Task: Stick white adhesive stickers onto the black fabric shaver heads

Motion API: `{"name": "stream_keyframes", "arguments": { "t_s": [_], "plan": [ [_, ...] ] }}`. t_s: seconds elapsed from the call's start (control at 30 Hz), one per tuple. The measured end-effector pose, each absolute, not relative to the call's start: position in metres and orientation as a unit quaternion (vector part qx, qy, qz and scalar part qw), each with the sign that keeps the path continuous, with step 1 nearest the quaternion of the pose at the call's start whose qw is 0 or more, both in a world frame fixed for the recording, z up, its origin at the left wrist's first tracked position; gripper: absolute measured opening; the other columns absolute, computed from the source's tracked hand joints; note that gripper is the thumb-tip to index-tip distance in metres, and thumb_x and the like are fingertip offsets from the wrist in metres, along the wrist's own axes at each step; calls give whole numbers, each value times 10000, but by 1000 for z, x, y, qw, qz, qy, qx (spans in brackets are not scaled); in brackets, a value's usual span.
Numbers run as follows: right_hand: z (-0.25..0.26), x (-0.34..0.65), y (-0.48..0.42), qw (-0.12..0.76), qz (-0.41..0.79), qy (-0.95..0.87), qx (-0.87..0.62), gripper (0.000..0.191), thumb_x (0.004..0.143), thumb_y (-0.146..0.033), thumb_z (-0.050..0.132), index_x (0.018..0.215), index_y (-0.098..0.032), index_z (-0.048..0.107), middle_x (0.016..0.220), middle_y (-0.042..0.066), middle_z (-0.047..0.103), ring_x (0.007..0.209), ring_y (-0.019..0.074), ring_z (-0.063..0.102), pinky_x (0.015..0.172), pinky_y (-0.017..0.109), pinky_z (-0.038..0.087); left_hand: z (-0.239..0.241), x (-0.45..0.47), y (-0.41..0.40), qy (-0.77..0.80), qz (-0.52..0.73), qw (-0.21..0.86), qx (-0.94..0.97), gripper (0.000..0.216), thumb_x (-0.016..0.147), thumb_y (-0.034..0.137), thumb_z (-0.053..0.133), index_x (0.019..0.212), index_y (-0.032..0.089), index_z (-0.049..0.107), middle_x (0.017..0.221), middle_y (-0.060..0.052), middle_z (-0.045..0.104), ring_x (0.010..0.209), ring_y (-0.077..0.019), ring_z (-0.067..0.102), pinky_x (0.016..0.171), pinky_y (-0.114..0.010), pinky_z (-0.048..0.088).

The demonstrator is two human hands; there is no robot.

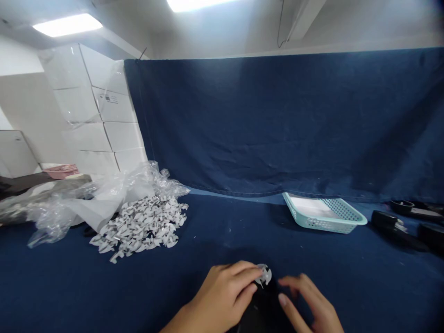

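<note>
My left hand [227, 291] is low in the middle of the view, its fingertips pinched on a small white curved piece [264, 274]. Under that piece lies a black object [260, 307] that I cannot make out, resting on the dark blue cloth. My right hand [314, 305] is just right of the black object, fingers loosely apart and curved toward it, with nothing visibly in them. A heap of the same white pieces [142, 226] lies to the left, farther back.
Crumpled clear plastic bags [86, 199] lie behind and left of the heap. A light green mesh basket [324, 215] stands at the back right. Black tools [398, 226] lie at the far right. A blue cloth curtain [277, 125] hangs behind the table.
</note>
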State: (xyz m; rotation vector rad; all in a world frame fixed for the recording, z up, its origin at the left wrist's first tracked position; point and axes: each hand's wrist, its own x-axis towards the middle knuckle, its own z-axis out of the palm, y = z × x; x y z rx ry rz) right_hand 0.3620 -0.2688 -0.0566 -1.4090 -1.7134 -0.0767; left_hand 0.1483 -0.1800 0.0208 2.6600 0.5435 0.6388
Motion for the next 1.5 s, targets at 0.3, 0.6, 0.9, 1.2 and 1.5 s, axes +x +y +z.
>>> {"name": "stream_keyframes", "arguments": {
  "t_s": [0.3,0.6,0.9,1.2,1.5],
  "plan": [
    [-55,363,-262,467,16,-687,-556,336,911,-380,573,1239,-311,598,1284,60,604,1200,231,582,1006,345,509,19,155,-189,196,202,166,945,464,933,211,520,1369,353,456,1423,46,514,1192,-200,588,1021,-366,491],
    [-64,369,-260,450,-88,-732,-503,313,901,-273,589,1211,-280,629,1183,85,662,1095,228,643,900,319,568,15,152,-188,205,212,179,939,496,924,191,522,1391,340,450,1472,31,461,1247,-187,552,1052,-362,470],
    [-57,366,-261,407,-139,-743,-512,315,882,-295,603,1192,-263,652,1187,111,673,1056,261,674,852,372,604,-2,151,-187,253,219,161,928,531,898,212,536,1398,359,434,1487,8,439,1249,-227,552,1000,-409,514],
    [-58,363,-262,375,-73,-748,-543,417,908,-328,571,1321,-278,565,1292,104,625,1161,250,626,943,353,559,-5,154,-184,261,276,227,897,419,828,166,594,1222,307,574,1325,11,612,1182,-211,606,1007,-372,513],
    [-41,357,-262,340,48,-753,-562,443,934,-351,540,1368,-268,512,1344,102,596,1224,222,583,1017,329,501,-9,154,-184,307,287,231,877,407,808,161,620,1185,313,610,1293,-8,638,1132,-232,639,845,-301,589]
  ]
}}
